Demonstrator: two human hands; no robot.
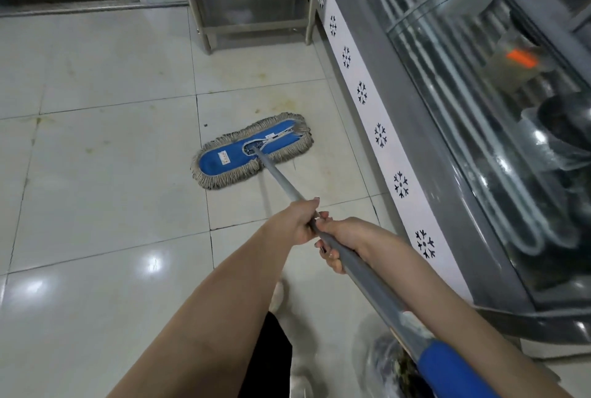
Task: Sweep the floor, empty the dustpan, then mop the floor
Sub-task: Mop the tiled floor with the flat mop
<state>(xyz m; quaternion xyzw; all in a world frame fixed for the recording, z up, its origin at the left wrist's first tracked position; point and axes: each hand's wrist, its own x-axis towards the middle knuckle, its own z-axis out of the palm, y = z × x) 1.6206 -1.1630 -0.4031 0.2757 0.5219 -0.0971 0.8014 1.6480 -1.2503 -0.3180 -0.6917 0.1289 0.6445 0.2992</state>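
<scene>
1. Head view: mop head point(252, 150) lies flat on the tiled floor point(96, 174), centre of frame, near a glass cooler point(479, 129) at right.
2. Round the handle point(281, 185), left hand point(295, 222) and right hand point(343, 239) both curl tight, close together, below centre.
3. Steel table point(252, 27) stands at upper centre.

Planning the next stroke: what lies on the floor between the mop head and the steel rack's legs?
In the head view, only tiled floor with yellowish stains and one small dark speck lies between mop head and steel rack.
</scene>
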